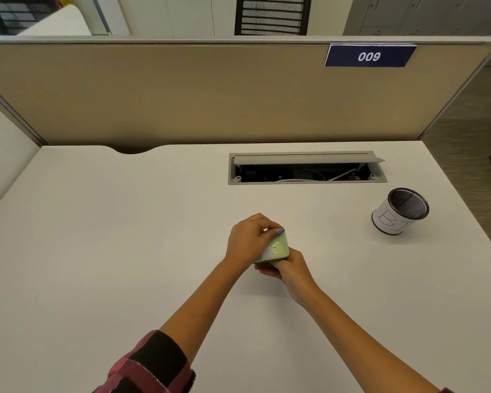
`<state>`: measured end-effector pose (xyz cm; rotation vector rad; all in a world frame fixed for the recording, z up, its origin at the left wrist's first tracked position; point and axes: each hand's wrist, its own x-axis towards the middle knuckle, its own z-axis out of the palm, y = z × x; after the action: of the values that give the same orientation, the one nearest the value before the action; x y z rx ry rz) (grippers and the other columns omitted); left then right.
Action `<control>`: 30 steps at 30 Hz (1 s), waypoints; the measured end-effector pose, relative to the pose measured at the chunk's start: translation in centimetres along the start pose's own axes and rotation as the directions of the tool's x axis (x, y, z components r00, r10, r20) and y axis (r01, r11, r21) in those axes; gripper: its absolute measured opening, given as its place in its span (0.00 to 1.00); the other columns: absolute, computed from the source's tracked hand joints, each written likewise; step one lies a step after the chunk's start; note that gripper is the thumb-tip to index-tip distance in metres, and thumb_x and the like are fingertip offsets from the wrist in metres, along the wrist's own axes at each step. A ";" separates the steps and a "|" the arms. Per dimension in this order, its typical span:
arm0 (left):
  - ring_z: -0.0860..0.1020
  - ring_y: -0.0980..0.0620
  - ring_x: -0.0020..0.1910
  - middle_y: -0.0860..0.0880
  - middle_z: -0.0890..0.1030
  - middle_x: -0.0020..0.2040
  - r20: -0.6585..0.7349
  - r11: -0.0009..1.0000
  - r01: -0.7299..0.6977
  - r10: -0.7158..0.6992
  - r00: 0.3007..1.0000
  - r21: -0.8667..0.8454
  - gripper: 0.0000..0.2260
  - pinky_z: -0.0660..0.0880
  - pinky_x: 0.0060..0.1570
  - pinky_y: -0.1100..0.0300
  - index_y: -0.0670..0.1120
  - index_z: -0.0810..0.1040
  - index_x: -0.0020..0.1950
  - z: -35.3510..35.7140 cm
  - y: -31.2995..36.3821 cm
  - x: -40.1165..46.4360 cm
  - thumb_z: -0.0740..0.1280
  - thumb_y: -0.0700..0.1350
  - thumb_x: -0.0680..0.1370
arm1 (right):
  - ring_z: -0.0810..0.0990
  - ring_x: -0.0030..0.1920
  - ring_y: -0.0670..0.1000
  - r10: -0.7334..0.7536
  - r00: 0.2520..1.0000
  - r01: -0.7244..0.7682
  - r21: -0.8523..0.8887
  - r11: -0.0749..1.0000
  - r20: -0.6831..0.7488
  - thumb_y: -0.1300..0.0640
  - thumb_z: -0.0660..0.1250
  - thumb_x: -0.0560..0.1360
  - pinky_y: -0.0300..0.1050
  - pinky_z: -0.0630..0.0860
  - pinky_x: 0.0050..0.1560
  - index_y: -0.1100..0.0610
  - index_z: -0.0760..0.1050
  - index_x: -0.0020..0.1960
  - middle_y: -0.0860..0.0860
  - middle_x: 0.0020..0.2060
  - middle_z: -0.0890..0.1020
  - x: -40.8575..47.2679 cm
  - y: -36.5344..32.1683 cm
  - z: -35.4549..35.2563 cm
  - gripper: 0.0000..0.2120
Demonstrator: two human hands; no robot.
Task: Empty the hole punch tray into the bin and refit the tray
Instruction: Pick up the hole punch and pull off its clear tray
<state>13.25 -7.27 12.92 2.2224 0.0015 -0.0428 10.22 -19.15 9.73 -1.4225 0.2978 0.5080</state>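
Head view: both hands' grip [270, 251] clasps hole punch [275, 249]

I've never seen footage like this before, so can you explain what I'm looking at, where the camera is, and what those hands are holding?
There is one picture, from a camera worn on a person's head, looking down at a white desk. No machine here: the left hand and right hand together grip a small green hole punch, just above the desk. To the right stands a mesh cup with a handwritten paper label, serving as the bin. Behind is an open cable hatch and a partition with a sign reading 009.
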 end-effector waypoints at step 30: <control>0.79 0.48 0.56 0.45 0.79 0.62 0.111 0.850 -0.490 0.477 0.872 0.193 0.12 0.78 0.51 0.57 0.48 0.83 0.57 -3.9 -3.6 -2.2 0.71 0.47 0.74 | 0.85 0.44 0.56 -0.059 0.997 0.056 0.059 0.997 0.047 0.67 0.61 0.77 0.43 0.82 0.45 0.64 0.74 0.62 0.62 0.49 0.84 0.1 -2.5 -2.8 0.14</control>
<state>11.11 -1.99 12.50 2.3734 -0.6258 0.1788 11.87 -22.09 11.48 -1.3573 0.2296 0.4826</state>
